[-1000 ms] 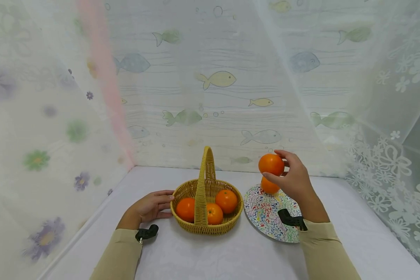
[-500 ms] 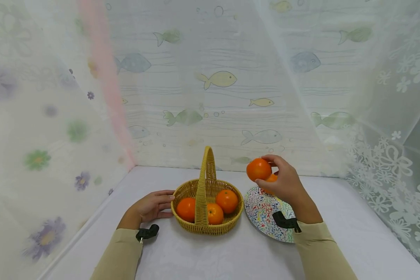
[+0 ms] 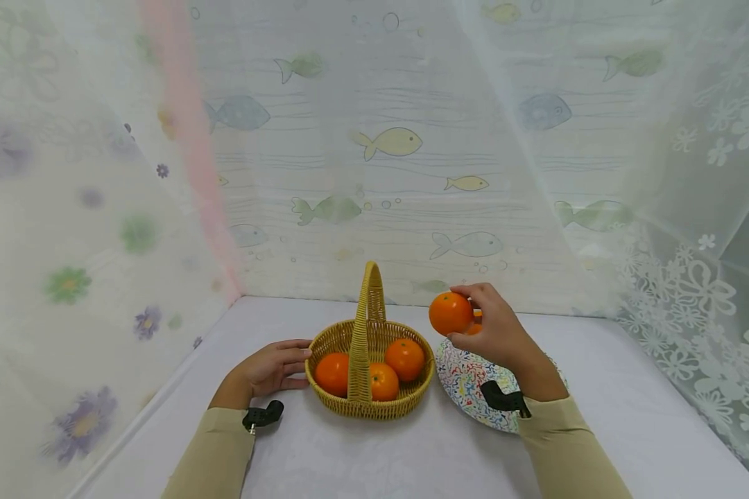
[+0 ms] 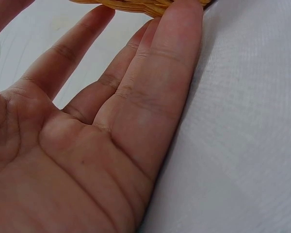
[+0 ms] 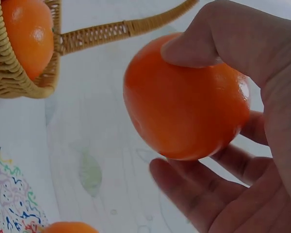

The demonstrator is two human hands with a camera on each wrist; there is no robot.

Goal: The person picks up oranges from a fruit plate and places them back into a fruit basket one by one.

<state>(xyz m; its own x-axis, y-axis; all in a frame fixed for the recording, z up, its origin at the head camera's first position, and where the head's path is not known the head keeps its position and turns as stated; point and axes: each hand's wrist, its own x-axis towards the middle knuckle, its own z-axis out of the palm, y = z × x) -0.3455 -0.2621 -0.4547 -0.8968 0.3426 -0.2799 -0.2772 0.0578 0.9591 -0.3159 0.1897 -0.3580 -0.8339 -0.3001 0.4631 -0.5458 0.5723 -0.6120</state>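
My right hand (image 3: pixel 502 333) holds an orange (image 3: pixel 449 314) between thumb and fingers, raised above the left edge of the patterned round plate (image 3: pixel 465 384). In the right wrist view the thumb presses the top of this orange (image 5: pixel 184 107) while the fingers support it from below. Another orange (image 5: pixel 70 227) lies at the plate, mostly hidden behind the hand in the head view. Left of the plate stands a yellow wicker basket (image 3: pixel 374 410) with a tall handle and three oranges (image 3: pixel 404 359) inside. My left hand (image 3: pixel 268 371) touches the basket's left side with extended fingertips.
A white cloth covers the table (image 3: pixel 324 457). Behind it hangs a sheer curtain (image 3: pixel 374 208) printed with fish. Flowered curtains (image 3: pixel 69 284) close off the sides. The basket handle (image 3: pixel 366 312) rises across the middle of the basket's opening.
My right hand has carried its orange left and slightly down, from above the plate's far side toward the basket. The left hand and the basket have stayed put.
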